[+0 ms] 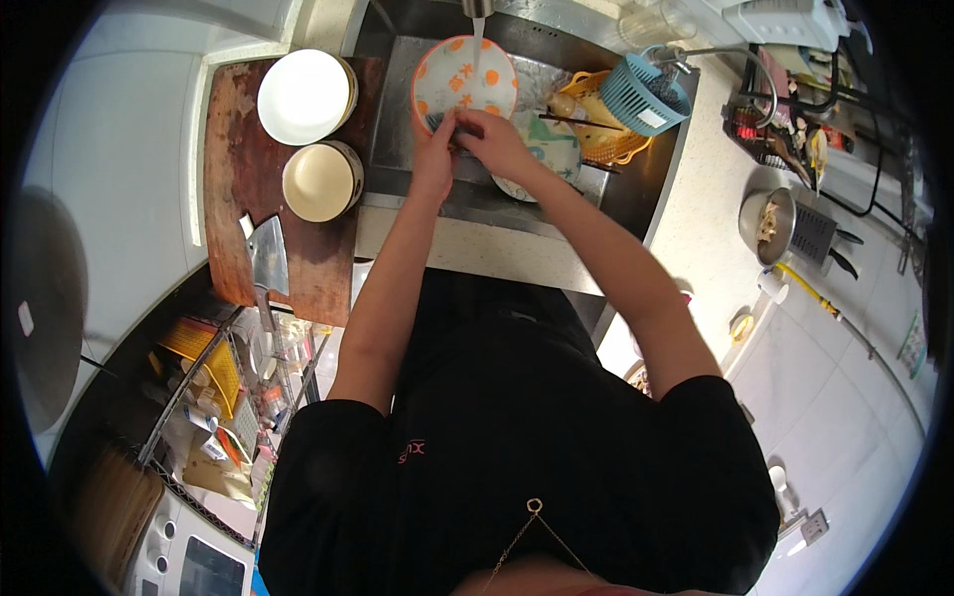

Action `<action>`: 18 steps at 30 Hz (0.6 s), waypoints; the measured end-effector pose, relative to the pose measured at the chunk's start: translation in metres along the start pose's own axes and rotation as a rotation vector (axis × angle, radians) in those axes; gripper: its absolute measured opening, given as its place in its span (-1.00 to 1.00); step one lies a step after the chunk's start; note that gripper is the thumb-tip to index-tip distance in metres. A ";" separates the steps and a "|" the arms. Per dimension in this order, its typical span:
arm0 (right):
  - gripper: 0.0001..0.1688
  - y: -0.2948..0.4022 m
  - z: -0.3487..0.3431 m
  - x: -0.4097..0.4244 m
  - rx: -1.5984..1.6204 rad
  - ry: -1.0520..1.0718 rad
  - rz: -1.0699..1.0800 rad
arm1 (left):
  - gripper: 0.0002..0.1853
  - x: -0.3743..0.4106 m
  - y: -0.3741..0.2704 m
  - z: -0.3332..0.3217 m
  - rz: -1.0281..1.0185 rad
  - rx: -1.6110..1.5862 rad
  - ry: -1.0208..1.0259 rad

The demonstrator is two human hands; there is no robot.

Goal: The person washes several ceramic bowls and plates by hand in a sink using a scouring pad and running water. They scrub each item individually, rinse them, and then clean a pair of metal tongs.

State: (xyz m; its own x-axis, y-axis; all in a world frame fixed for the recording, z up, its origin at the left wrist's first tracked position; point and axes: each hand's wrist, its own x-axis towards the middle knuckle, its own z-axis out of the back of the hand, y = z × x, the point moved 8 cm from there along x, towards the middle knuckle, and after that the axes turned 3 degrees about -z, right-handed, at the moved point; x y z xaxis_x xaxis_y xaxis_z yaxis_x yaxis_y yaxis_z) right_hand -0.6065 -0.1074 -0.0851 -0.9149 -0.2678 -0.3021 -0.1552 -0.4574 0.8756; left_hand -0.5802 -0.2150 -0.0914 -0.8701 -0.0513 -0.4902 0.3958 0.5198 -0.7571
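Over the steel sink [395, 141], my left hand [434, 153] grips the near edge of a white plate [447, 74] with an orange rim and orange fruit patterns. Water from the faucet [478, 7] runs onto it. My right hand [488, 141] is at the same edge, its fingers closed on a dark scouring pad [436, 119], partly hidden by the fingers. Beneath my right wrist, a plate with a green and blue pattern [555, 149] lies in the sink. An orange plastic basket [630, 145] sits at the sink's right, beside a blue perforated basket [633, 97].
On the wooden cutting board [238, 149] at left stand stacked white bowls [304, 97], cream bowls [317, 182] and a cleaver [268, 253], its handle past the near edge. A steel bowl [768, 223] with food stands on the right counter [693, 201]. A wire shelf [186, 395] is lower left.
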 end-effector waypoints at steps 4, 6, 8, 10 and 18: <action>-0.69 -0.008 0.046 0.002 -0.636 -0.130 0.059 | -0.32 -0.007 -0.011 -0.004 0.011 0.169 0.021; -0.67 0.003 0.065 0.014 -0.791 -0.276 0.141 | -0.21 -0.009 -0.007 -0.012 0.073 0.231 0.049; -0.65 0.025 0.075 0.022 -0.821 -0.416 0.258 | -0.20 -0.007 0.006 -0.009 0.166 0.225 0.090; -0.66 0.035 0.066 0.023 -0.657 -0.413 0.311 | -0.20 -0.009 0.016 -0.010 0.230 0.204 0.122; -0.70 0.013 0.022 -0.009 -0.292 -0.126 0.272 | -0.20 0.003 0.002 0.004 0.179 0.239 0.115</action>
State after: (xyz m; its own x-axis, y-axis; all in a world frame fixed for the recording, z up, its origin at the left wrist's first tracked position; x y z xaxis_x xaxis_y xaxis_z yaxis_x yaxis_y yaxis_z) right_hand -0.6088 -0.0925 -0.0630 -0.9493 -0.3142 -0.0098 0.1940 -0.6102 0.7681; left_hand -0.5806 -0.2178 -0.0960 -0.8022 0.1266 -0.5835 0.5920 0.2960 -0.7497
